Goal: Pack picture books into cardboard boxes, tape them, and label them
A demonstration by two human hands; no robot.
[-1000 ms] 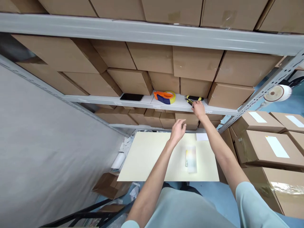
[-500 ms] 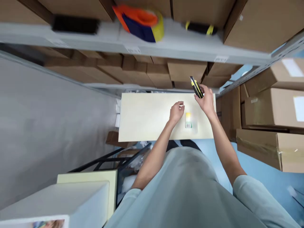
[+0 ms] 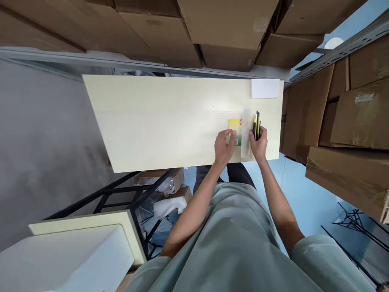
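My right hand grips a yellow and black utility knife, its tip pointing away from me, just right of a small packet. That packet is yellow and green with a barcode, wrapped in clear plastic, and lies on the pale cream table near its front right. My left hand rests on the packet's left edge, fingers curled against it.
A white paper slip lies at the table's far right corner. Cardboard boxes fill the grey shelf behind the table, and more boxes stand to the right. A black metal frame and a white box sit at lower left.
My right hand took the knife off the upper shelf and carried it down beside the packet. My left hand dropped onto the packet. My view tilted down from the shelves to the table.
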